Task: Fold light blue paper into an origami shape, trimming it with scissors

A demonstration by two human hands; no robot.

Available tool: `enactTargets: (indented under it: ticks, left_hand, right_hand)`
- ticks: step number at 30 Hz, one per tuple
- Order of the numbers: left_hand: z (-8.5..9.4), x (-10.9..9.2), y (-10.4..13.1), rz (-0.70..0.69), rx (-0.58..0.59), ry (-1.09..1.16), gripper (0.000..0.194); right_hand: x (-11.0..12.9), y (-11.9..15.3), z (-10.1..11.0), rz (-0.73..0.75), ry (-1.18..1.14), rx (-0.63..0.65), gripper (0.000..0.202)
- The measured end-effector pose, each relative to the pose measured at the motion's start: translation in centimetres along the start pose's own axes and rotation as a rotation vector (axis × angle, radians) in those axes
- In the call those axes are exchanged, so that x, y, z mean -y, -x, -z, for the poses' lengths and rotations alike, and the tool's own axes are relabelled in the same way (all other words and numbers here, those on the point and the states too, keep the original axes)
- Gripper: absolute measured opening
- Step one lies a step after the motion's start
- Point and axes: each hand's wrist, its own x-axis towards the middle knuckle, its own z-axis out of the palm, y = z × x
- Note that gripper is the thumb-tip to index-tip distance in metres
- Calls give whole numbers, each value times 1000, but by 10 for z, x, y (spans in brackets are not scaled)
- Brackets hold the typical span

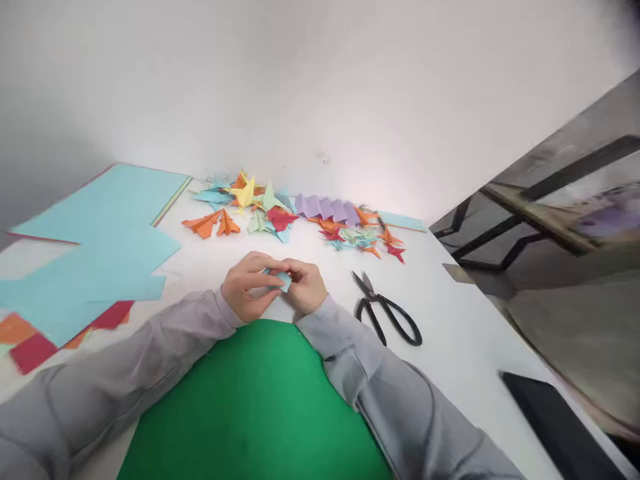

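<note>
To the person's left of the black-handled scissors (373,295), a small folded light-blue paper piece (286,283) sits between both hands. Left hand (250,287): thumb and fingers pinched narrow on it. Right hand (307,287): fingers curled close, holding the other side; can't tell exact fingertip contact from here. Handling, my read: next to no weight, thin, springy at folds, stiffer where layers stack. Shouldn't slip much, but dents easily; a hard squeeze would crush it, a tug could tear a crease. Best hold: light fingertip pinch on layered edges, one per side, avoiding thin corners. Folded paper figures (245,193) lie beyond the scissors, mostly leftward; black phone-like slab (555,423) nearer and right of them.
</note>
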Motion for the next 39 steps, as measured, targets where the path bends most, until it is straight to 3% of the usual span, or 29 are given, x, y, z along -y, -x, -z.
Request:
enactTargets:
  ticks: [5,23,39]
  left_hand:
    - [-1,0,0,-27,-23,-12,16]
    - [1,-5,-2,-84,-18,-64,11]
    - [1,-10,-5,-62,-12,-6,11]
  right_hand:
    - [-1,0,1,0,24,12,28]
    - [1,2,0,-70,103,35,10]
    - [1,1,0,-108,163,22,15]
